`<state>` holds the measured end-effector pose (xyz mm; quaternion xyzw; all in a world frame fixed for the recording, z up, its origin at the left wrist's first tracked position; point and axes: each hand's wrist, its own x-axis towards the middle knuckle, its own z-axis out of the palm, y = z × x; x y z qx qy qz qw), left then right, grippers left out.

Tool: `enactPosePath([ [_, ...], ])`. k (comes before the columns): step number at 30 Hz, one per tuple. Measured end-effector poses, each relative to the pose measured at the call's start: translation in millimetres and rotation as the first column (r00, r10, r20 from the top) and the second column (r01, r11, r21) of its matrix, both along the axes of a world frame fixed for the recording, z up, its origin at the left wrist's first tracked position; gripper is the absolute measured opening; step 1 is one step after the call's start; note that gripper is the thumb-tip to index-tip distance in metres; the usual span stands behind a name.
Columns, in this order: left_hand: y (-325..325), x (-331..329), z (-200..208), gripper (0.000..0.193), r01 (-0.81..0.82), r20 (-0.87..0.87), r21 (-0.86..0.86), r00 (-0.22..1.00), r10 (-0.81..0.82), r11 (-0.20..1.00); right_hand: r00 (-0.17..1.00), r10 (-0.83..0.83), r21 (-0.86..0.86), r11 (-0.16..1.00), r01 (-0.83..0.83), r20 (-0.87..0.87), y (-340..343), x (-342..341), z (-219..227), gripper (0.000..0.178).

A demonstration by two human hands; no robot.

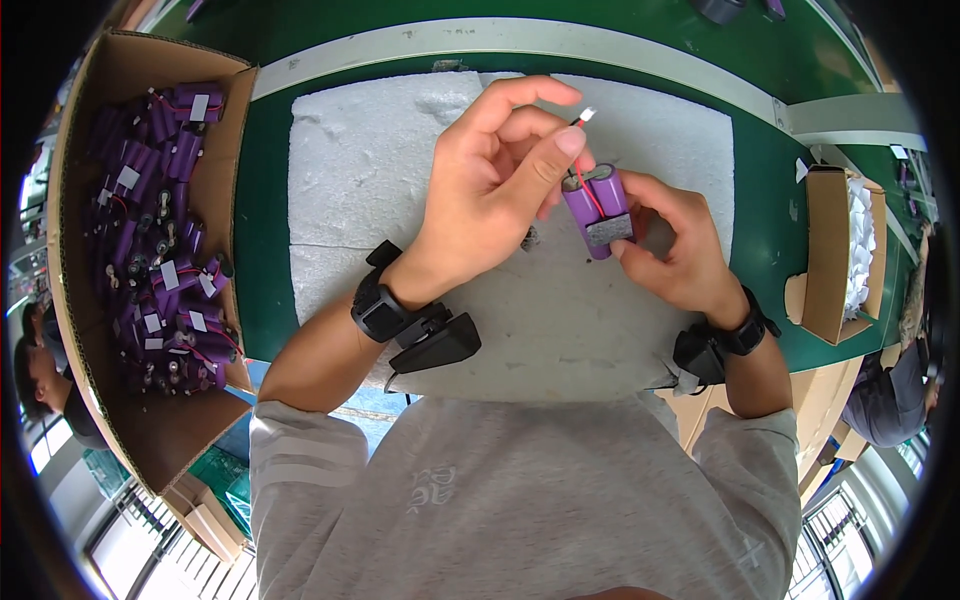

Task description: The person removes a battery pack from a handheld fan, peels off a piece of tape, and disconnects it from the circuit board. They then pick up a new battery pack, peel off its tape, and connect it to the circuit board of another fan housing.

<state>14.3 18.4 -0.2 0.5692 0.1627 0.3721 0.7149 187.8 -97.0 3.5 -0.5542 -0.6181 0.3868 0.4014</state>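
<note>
Head view: right hand (672, 245) clamps a purple battery pack (597, 208) while left hand (497, 180) pinches its red wire (582, 120); tugging could tear the lead.

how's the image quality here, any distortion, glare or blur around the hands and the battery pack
Head view: strong fisheye bending, the pale strip across the green table curves and the corners go black. Light is even and soft, with faint shadows under the left hand and right hand on the white foam sheet. The purple battery pack is sharp, with no glare.
</note>
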Motion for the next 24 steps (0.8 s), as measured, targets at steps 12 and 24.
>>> enactPosePath([
  [12,2,2,-8,0.013,0.081,-0.104,0.090,0.992,-0.072,0.993,0.999,-0.022,-0.006,1.000,0.022,-0.049,-1,5,-5,0.052],
  [24,3,-2,1,0.010,0.058,-0.120,-0.060,0.991,-0.065,0.996,0.999,-0.039,0.061,0.997,0.039,-0.006,1,1,-2,0.051],
])
